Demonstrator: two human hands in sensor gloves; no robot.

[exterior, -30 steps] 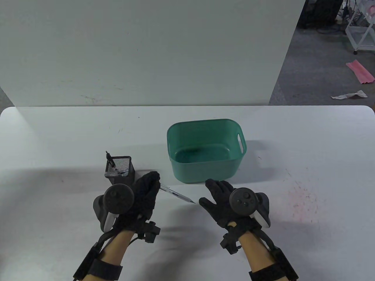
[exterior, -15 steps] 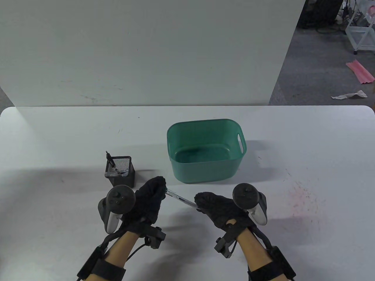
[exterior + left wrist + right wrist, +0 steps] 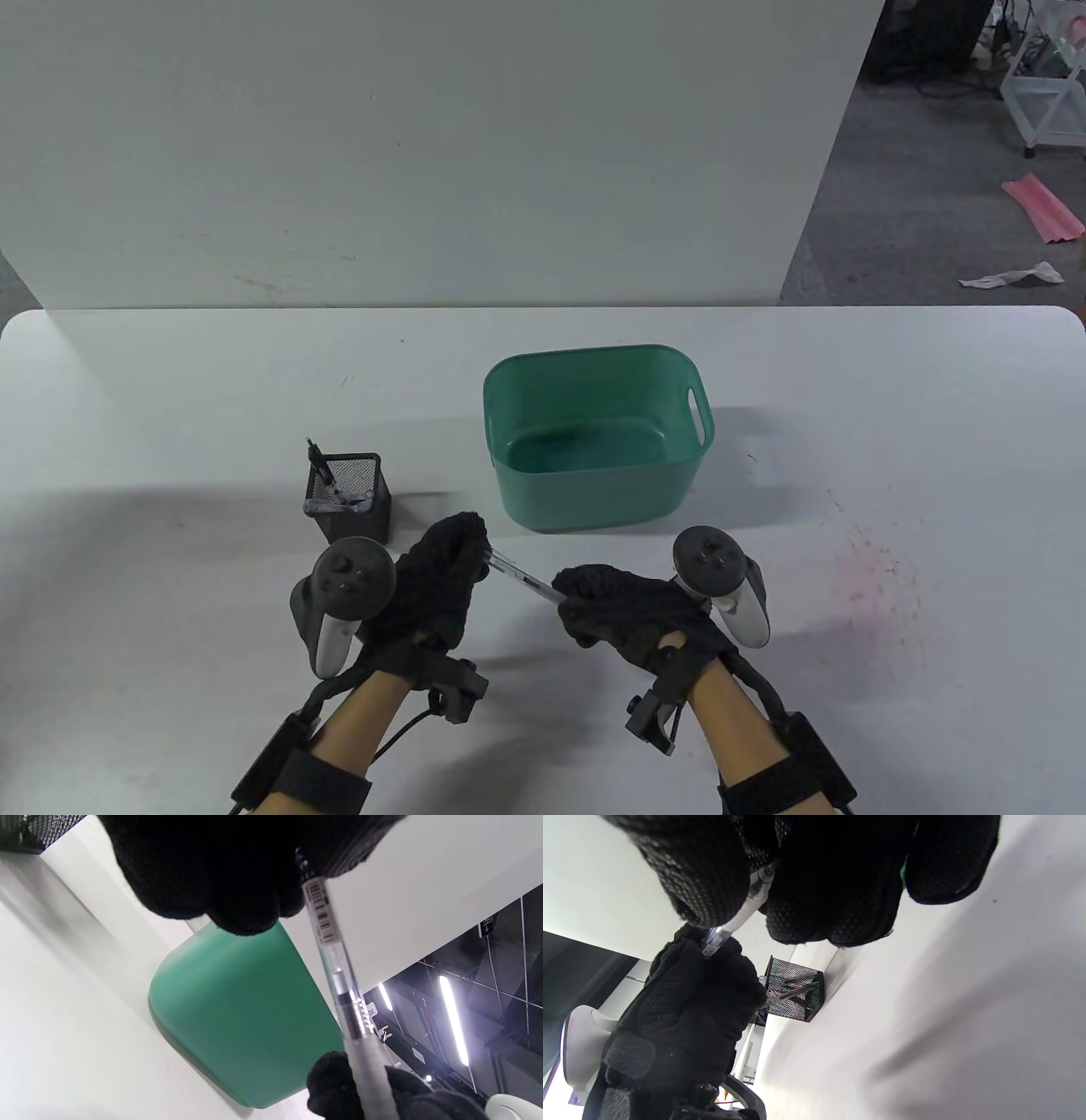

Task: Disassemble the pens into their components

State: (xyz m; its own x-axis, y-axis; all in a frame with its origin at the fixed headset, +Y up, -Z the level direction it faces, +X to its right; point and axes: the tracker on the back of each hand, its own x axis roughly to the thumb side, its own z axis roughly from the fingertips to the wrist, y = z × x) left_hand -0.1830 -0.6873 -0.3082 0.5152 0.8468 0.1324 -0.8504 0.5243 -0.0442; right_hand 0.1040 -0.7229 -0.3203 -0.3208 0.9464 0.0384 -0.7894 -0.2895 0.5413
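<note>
Both gloved hands clamped on one clear plastic pen (image 3: 519, 579): left hand (image 3: 437, 586) curled round its upper end, right hand (image 3: 632, 611) pinching the frosted grip end. Held just above the white counter (image 3: 848, 407), in front of the green plastic tub (image 3: 594, 509), beside the black mesh pen cup (image 3: 361, 505).

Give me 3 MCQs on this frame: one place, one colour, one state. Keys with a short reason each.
1. Where does the mesh pen holder stand relative to the tub?
A. inside it
B. to its left in the table view
C. behind it

2. What colour is the tub?
A. green
B. red
C. white

3. How is the pen held?
A. lying free on the table
B. by the left hand alone
C. by both hands, one at each end

Key: B, the holder stands left of the tub; A, its walls are green; C, the left hand and right hand each grip an end.
</note>
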